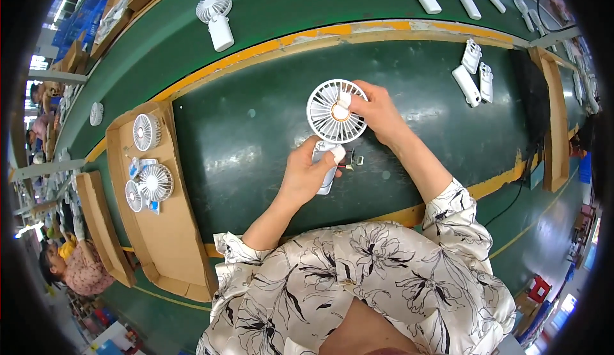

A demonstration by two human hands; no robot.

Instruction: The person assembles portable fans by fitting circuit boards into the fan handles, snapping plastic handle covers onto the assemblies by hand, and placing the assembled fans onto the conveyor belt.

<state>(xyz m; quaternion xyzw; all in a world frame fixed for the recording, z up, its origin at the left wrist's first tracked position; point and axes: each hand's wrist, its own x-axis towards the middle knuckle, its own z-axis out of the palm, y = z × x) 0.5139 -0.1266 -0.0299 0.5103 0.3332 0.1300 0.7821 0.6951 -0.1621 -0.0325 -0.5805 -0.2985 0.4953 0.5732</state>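
A white handheld fan is in my two hands over the green worktable (pixel 243 125). My right hand (pixel 384 117) grips the right rim of its round fan head (pixel 320 123), thumb over the hub. My left hand (pixel 303 174) is closed round the white handle (pixel 325 186) just below the head, thumb across it. White covers sit on both thumb tips. Beside the handle, a short red wire and a small metal-looking part (pixel 359 160) stick out to the right. My left fingers hide much of the handle.
At left, a cardboard tray (pixel 182 252) holds several fan heads (pixel 146 132). White handle shells (pixel 466 86) lie at the table's far right. Beyond a yellow-edged rail (pixel 281 41), finished-looking fans (pixel 216 19) rest on a green belt (pixel 320 0). Another person (pixel 83 268) sits at far left.
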